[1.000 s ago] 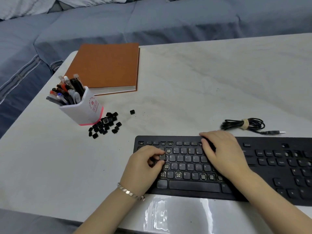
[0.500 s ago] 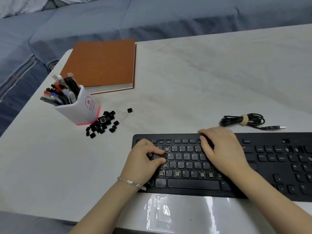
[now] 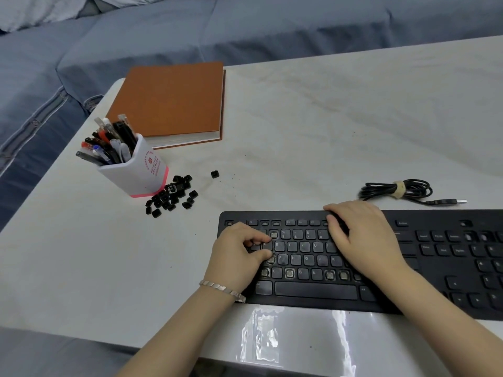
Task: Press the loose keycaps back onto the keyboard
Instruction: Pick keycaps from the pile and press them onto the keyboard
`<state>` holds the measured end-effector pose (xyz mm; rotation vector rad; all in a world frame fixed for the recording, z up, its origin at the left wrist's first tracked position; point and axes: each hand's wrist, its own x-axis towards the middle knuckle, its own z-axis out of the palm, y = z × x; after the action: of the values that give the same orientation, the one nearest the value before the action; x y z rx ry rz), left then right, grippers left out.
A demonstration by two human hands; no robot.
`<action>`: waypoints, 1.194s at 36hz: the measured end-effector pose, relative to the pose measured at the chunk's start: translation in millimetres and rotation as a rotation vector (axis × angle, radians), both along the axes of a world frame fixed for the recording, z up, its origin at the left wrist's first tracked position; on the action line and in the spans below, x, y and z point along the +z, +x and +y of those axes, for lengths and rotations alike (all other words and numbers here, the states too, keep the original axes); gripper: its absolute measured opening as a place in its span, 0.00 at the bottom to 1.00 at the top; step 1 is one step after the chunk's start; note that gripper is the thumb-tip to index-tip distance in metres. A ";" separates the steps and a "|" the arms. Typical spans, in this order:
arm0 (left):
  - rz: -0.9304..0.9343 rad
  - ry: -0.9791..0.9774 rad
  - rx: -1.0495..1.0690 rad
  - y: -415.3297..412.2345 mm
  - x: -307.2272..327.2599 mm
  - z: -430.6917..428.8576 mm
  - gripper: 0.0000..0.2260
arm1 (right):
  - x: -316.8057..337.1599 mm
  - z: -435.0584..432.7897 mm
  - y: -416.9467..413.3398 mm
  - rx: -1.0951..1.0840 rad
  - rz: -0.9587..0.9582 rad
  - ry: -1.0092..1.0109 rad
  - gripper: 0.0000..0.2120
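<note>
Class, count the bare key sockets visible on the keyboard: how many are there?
6 bare sockets: one in the number row, one beside the left hand, four in the bottom letter row. Hands may hide more.

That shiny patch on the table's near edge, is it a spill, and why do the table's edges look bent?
Head view: the bright streaks on the white marble-look table in front of the black keyboard look like reflected light off its glossy edge, not liquid; the wide-angle lens bows the edges; key legends read soft.

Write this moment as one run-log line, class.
left hand: pressing a keycap near E | right hand: flat on keyboard | loose keycaps: piled by pen cup | several sockets bare
</note>
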<state>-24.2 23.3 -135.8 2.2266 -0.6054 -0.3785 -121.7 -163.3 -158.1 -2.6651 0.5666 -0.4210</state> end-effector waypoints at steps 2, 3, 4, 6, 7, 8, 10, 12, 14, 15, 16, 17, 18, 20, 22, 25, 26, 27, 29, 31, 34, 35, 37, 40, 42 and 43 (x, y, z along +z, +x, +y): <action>-0.030 -0.003 0.024 -2.2 -3.1 -0.4 0.09 | 0.5 0.1 -0.5 0.001 0.000 -0.005 0.14; -0.056 -0.002 0.026 -4.2 -4.2 -0.1 0.09 | 0.8 0.4 -0.6 0.002 -0.001 -0.006 0.14; -0.101 -0.002 0.006 -6.2 -5.0 1.2 0.08 | 0.9 0.4 -0.7 0.002 -0.001 -0.005 0.14; -0.295 -0.008 -0.110 -8.0 -7.9 6.6 0.06 | 0.7 0.4 -0.6 0.006 -0.005 -0.010 0.14; -0.407 -0.004 -0.176 -8.2 -9.3 10.5 0.05 | 0.3 0.2 -0.5 0.009 -0.007 -0.012 0.13; -0.500 0.010 -0.230 -7.6 -11.0 15.2 0.06 | -0.3 0.0 -0.4 0.010 -0.007 -0.012 0.12; -0.596 0.054 -0.292 -4.3 -14.2 24.1 0.11 | -1.4 -0.1 -0.3 0.009 -0.008 -0.014 0.10; -0.622 0.093 -0.311 -2.4 -15.3 29.0 0.13 | -1.9 0.1 -0.3 0.003 -0.012 -0.015 0.09; -0.640 0.108 -0.331 -3.0 -15.4 30.4 0.13 | -1.9 0.7 -0.5 -0.001 -0.007 -0.022 0.11; -0.652 0.116 -0.342 -4.2 -14.8 30.1 0.13 | -1.5 1.0 -0.5 0.000 -0.002 -0.024 0.12; -0.661 0.122 -0.350 -5.4 -14.0 29.6 0.13 | -1.7 0.9 -0.6 0.001 -0.001 -0.025 0.11; -0.667 0.127 -0.352 -6.5 -13.2 28.8 0.13 | -2.0 0.7 -0.7 0.002 0.001 -0.026 0.10; -0.659 0.130 -0.349 -7.6 -11.8 28.1 0.13 | -2.2 0.7 -1.0 0.001 0.005 -0.028 0.10; -0.596 0.121 -0.326 -8.6 -7.4 25.9 0.13 | -1.7 0.9 -1.0 -0.001 0.012 -0.026 0.11; -0.536 0.117 -0.313 -7.0 -3.7 22.3 0.13 | -0.7 1.5 -0.4 0.000 0.015 -0.024 0.11; -0.400 0.102 -0.296 -0.3 0.3 17.9 0.15 | -0.4 1.4 0.2 0.002 0.008 -0.025 0.08; -0.362 0.074 -0.269 3.9 2.1 17.6 0.14 | -0.3 1.0 0.0 0.004 0.008 -0.028 0.08; -0.344 0.036 -0.223 10.1 3.9 17.9 0.12 | -0.1 0.7 -0.2 0.005 0.007 -0.032 0.08; -0.346 -0.015 -0.060 29.9 4.6 20.7 0.06 | 0.6 0.5 -0.5 0.003 0.015 -0.035 0.11; -0.347 0.039 0.138 54.9 3.6 25.6 0.09 | 1.4 0.7 -0.5 0.004 0.031 -0.028 0.14; -0.345 0.210 0.309 87.4 -1.4 34.9 0.17 | 1.5 0.8 -0.6 0.003 0.032 -0.031 0.15; -0.341 0.253 0.324 94.8 -3.3 37.0 0.17 | 1.4 0.8 -0.6 0.001 0.030 -0.032 0.14; -0.317 0.339 0.304 104.8 -7.4 39.3 0.17 | 1.3 1.0 -0.6 -0.005 0.026 -0.030 0.12; -0.286 0.445 0.225 111.8 -12.5 38.2 0.18 | 1.1 0.9 -0.2 -0.008 0.031 -0.024 0.13; -0.275 0.430 0.209 112.4 -16.6 36.0 0.17 | 1.4 0.5 -0.1 -0.006 0.039 -0.020 0.14; -0.266 0.398 0.220 111.9 -18.3 34.6 0.16 | 1.3 0.4 0.0 -0.007 0.041 -0.019 0.14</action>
<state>87.7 57.9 -154.0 2.7229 -0.4405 -0.0925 -121.7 -162.9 -156.8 -2.6964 0.5869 -0.3758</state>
